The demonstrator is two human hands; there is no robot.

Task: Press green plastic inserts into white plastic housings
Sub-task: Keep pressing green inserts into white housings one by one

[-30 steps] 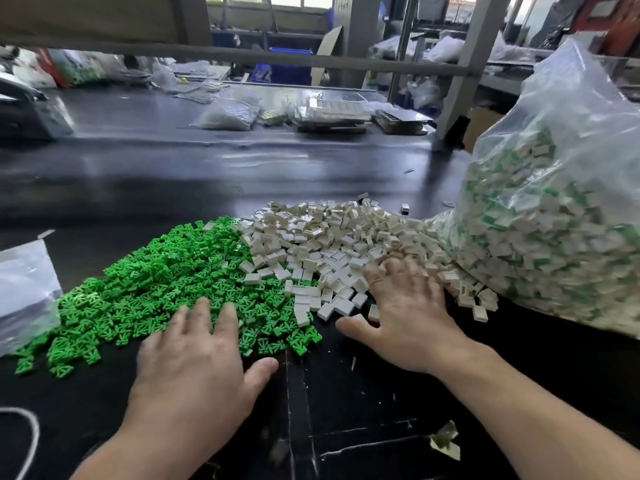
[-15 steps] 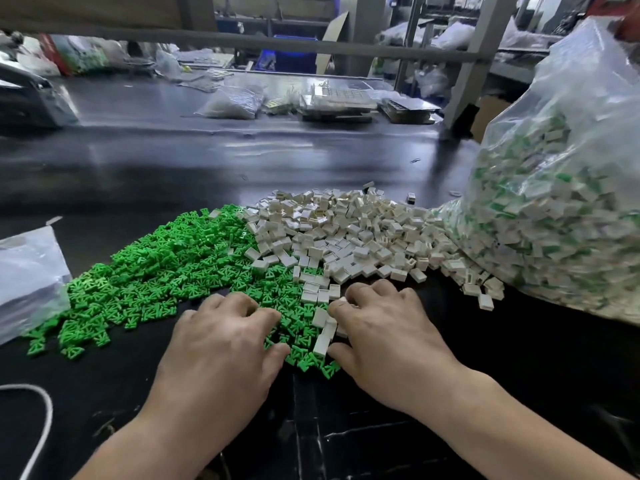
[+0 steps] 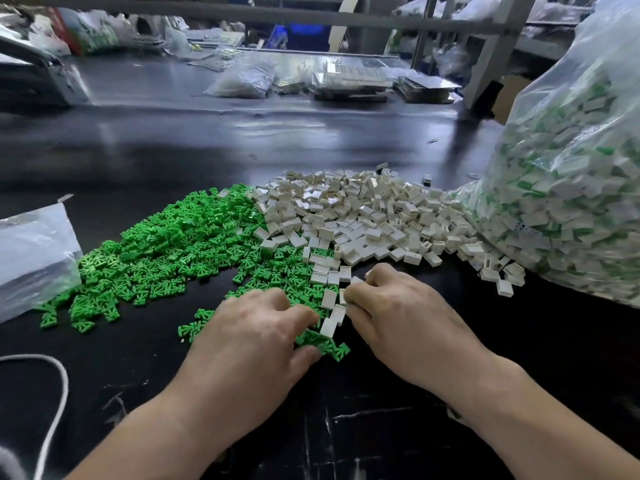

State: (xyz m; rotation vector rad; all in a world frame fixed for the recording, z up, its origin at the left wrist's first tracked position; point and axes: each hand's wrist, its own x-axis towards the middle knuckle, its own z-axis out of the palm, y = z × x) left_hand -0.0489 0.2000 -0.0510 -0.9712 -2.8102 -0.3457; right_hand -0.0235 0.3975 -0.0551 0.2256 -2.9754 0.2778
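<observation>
A heap of green inserts (image 3: 180,244) lies on the black table, left of centre. Touching its right side is a heap of white housings (image 3: 363,216). My left hand (image 3: 256,341) is at the near edge of the green heap, its thumb and curled fingers closing on green inserts there. My right hand (image 3: 398,317) is beside it at the near tip of the white heap, its curled fingertips pinching a white housing (image 3: 344,295). A few more housings lie between the two hands. The fingertips of both hands are partly hidden.
A big clear bag (image 3: 571,188) full of white housings with green inserts in them stands at the right and touches the white heap. A flat clear bag (image 3: 31,258) lies at the left. A white cord (image 3: 52,403) runs along the near left. More bags and trays sit at the back.
Both hands went from lying flat on the heaps to curled. They drew back toward me and came together at the near edge, pulling some housings and inserts along.
</observation>
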